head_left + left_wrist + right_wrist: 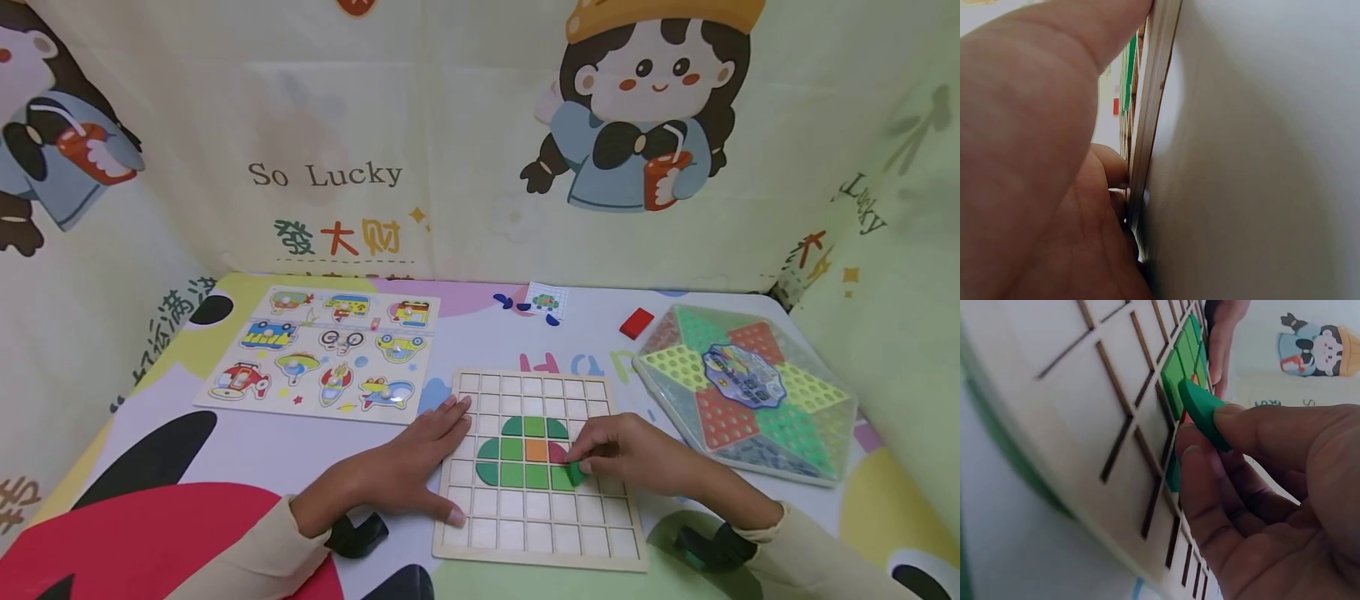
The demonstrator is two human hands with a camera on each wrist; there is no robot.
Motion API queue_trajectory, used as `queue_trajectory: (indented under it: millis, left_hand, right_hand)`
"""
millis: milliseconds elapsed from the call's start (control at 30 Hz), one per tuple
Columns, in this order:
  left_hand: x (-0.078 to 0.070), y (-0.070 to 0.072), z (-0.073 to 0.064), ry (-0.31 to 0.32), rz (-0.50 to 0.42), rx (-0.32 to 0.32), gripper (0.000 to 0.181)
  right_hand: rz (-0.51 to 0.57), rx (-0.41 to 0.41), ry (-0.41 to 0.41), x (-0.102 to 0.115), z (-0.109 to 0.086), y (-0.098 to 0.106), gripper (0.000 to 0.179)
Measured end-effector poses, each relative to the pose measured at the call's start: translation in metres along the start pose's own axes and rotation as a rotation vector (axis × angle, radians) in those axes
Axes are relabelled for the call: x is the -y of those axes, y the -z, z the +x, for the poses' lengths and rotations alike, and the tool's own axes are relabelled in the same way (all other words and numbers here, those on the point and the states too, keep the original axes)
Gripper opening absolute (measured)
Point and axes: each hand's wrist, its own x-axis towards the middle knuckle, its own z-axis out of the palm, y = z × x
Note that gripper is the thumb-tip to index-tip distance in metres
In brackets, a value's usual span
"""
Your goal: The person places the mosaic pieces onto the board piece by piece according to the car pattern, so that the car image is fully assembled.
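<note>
A wooden grid board (540,563) lies on the table, with green squares (536,477), an orange square (536,451), a red rounded piece (557,452) and dark green rounded pieces (487,474) set in its middle cells. My right hand (637,454) pinches a green rounded piece (1200,409) between thumb and fingers, tilted close over the cells at the right end of the green row. Along the board's left edge rests my left hand (412,462), fingers extended on the frame and thumb lower down on it. In the left wrist view the palm and thumb (1029,125) hide most of the board.
Left of the board lies a vehicle picture puzzle (307,350); at right is a hexagonal star-pattern game box (750,392). Behind the board are a small pattern card (546,298), several dark blue pieces (504,301) and a red block (636,323). A printed curtain (465,167) hangs behind.
</note>
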Motion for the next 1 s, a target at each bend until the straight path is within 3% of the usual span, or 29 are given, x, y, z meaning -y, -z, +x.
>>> queue_trajectory:
  millis: [167, 400, 733, 1000]
  left_hand:
    - [0.001, -0.001, 0.001, -0.011, -0.012, 0.003, 0.113]
    - [0.001, -0.002, 0.003, -0.017, -0.012, 0.009, 0.114]
    - [0.001, 0.000, 0.000, -0.005, -0.015, 0.001, 0.114]
    - [0.000, 0.001, 0.000, -0.011, -0.022, -0.003, 0.113]
  right_hand:
    - [0.029, -0.012, -0.006, -0.005, -0.010, -0.003, 0.014]
    - [0.022, -0.100, -0.032, -0.008, -0.018, -0.014, 0.013]
    - [-0.093, -0.173, -0.079, 0.003, -0.013, -0.021, 0.017]
    - [-0.004, -0.160, -0.112, 0.009, -0.004, -0.017, 0.010]
